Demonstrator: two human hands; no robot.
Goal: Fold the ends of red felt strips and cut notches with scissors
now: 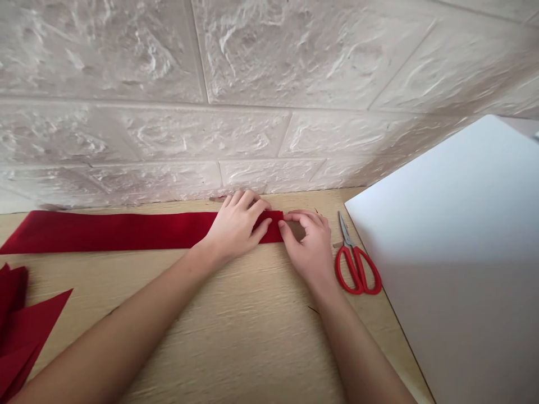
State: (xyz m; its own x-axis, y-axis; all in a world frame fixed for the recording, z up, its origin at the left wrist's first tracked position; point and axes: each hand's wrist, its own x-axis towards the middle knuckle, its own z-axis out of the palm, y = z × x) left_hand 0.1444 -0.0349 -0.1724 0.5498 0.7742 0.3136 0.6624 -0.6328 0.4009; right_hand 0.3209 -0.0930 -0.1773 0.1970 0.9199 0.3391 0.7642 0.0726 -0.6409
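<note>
A long strip of red fabric (138, 231) lies flat along the back of the table, its left end cut at a slant. My left hand (236, 225) is on the strip near its right end, fingers bent and thumb close to the index finger, gripping the cloth. At the very right edge of the fabric, my right hand (309, 241) pinches the cloth between thumb and fingertips. The edge there looks folded or layered; the fingers partly cover it. Just right of that hand lie scissors (356, 264) with red handles, blades pointing to the wall.
More red fabric pieces (29, 331) are heaped at the left front. On the right, a large white board or box (455, 252) stands beside the scissors. A white brick-textured wall (252, 62) rises directly behind the wooden table (244, 336).
</note>
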